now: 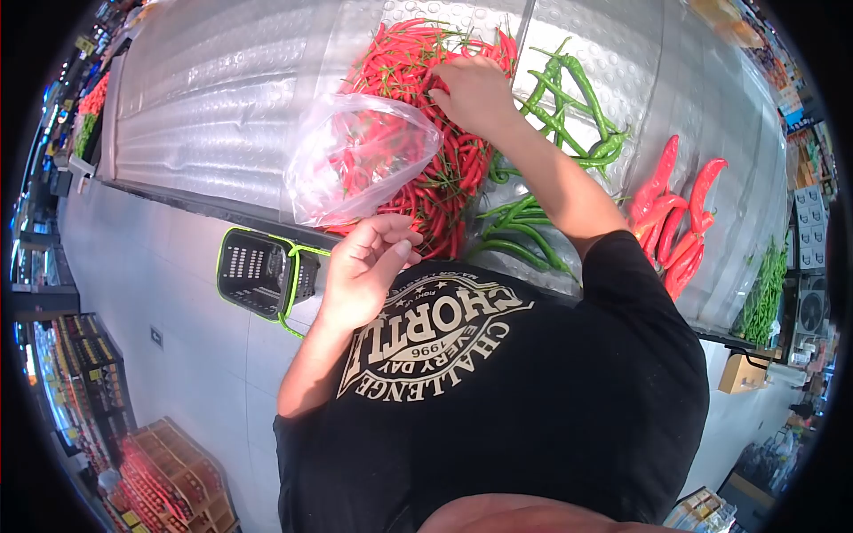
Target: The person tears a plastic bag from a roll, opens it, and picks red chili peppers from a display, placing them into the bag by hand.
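Observation:
A heap of thin red chili peppers (458, 169) with green stems lies on the display counter. Over its upper part is my right hand (475, 93), fingers curled down among the chilies; whatever they pinch is hidden. A clear plastic bag (311, 182) rests on the left side of the heap, with red showing through it. Just below the bag, my left hand (366, 266) is held palm up with its fingers loosely bent and the thumb apart. Nothing shows in it.
Long green peppers (582, 89) and more green peppers (524, 240) lie right of the heap. Farther right are large red peppers (662, 209) and small green chilies (762, 298). A black shopping basket (258, 271) with a green rim stands left of me, below the counter edge.

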